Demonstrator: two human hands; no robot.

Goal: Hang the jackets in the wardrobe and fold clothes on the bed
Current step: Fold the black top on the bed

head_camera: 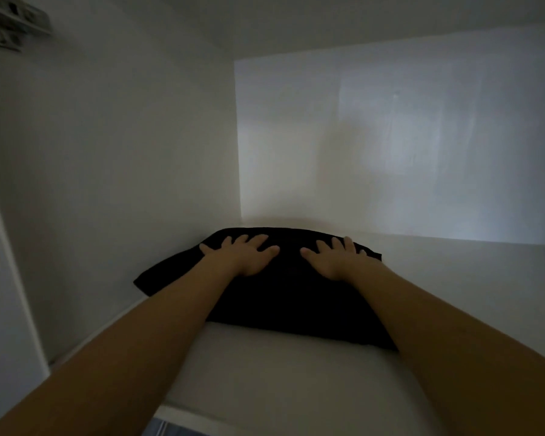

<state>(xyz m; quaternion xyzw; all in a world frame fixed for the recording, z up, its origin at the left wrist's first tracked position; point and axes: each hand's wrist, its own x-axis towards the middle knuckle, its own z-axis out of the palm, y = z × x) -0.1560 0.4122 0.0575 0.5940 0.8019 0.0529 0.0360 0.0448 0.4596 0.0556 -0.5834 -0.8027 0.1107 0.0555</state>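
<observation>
So it's a dim white wardrobe shelf (296,372) with a folded black cloth garment (283,297) lying flat near the back corner, and both the left hand (246,253) and right hand (334,258) press flat on it, fingers spread, not gripping

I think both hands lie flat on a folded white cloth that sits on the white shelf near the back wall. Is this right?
Not quite: the folded cloth is black, not white, as the head view shows. The rest holds: the left hand and the right hand lie flat on it with fingers spread, and it sits on the white shelf near the back wall.
</observation>
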